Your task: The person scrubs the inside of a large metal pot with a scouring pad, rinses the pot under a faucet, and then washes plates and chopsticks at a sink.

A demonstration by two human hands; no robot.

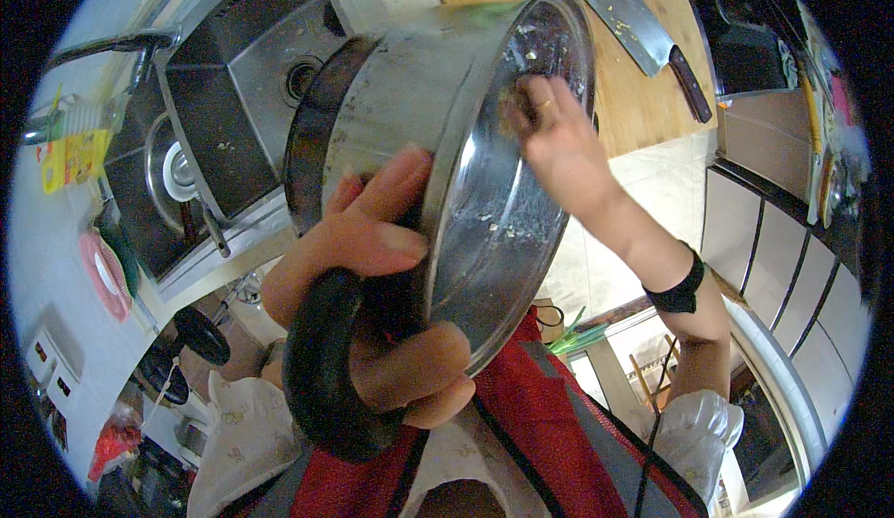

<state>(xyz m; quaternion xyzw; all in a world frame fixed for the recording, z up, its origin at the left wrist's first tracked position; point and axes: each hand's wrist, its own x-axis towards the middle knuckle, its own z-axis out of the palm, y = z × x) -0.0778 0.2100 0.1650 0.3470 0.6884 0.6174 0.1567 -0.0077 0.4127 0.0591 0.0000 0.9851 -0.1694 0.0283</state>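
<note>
A large stainless steel pot (412,92) is tilted on its side before me, its mouth facing right. My left hand (353,242) holds it at the near side, with fingers through the thick black loop handle (314,378) and the thumb beside the rim. Inside the mouth, my right hand (566,134) pinches a small brownish object (513,106) close to the inner wall. Motion blur leaves it unclear what that object is, perhaps a scouring pad. White bits and cloudy smears cling to the pot's shiny interior.
Behind the pot, a cleaver (628,26) with food scraps lies on a wooden chopping board (618,109). A dark double-basin sink (258,36) with a tap (119,50) is to the left; its nearer basin holds a white bowl (183,172). Green stalks (576,340) show below right.
</note>
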